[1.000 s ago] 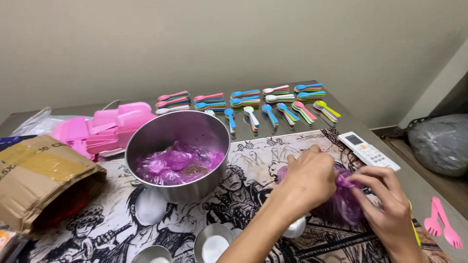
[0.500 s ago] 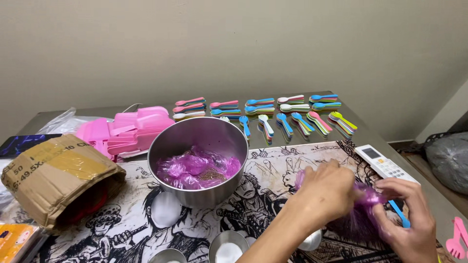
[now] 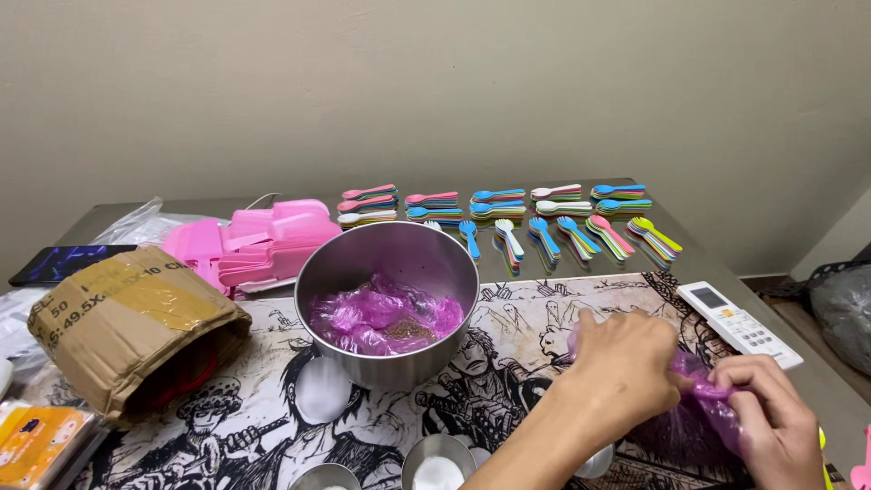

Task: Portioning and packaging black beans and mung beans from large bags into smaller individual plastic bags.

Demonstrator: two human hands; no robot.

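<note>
Head view: we have both hands on a purple bag (image 3: 694,426) at the lower right of the bench (image 3: 508,272), on the printed mat (image 3: 508,318); the left hand (image 3: 626,363) closes over its top, fingers curled down and pinching the film, while the right hand (image 3: 771,426) grips a twisted neck of it between thumb and fingers; what the bag contains we cannot tell. As we judge it, part of the work is done: several like purple bags (image 3: 386,318) already lie in the steel bowl (image 3: 390,290), well apart to the left, and this one is not yet among them; how many are left we cannot say. The bag's long axis runs roughly left to right between our hands, its twisted neck pointing right, toward the right hand; the remote (image 3: 739,324) lies just behind it; rows of coloured spoons (image 3: 508,213) sit far back.
</note>
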